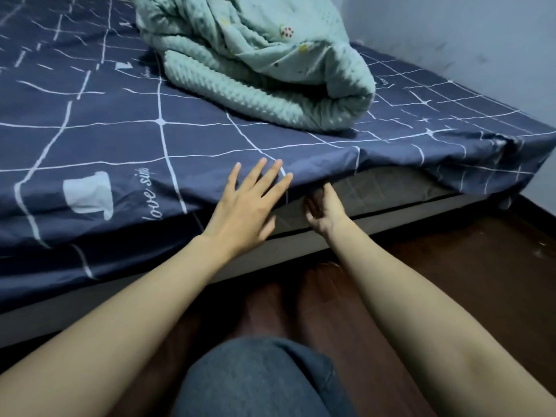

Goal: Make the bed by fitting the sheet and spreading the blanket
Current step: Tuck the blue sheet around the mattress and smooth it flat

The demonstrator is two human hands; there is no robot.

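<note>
A navy sheet (120, 139) with white grid lines covers the bed top and hangs over the near side. Along the right part its hem is lifted, baring the grey mattress side (388, 188). My left hand (249, 206) lies flat with fingers spread on the sheet at the bed's edge. My right hand (323, 210) reaches up under the raised hem, its fingertips at the sheet's edge; the cloth partly hides the fingers. A mint green blanket (258, 58) sits bundled on the far middle of the bed.
A pale bed base (288, 251) runs under the mattress. Dark wooden floor (451, 266) lies to the right and below. A grey wall (481, 34) bounds the bed at the far right. My knee in blue trousers (255, 383) is at the bottom.
</note>
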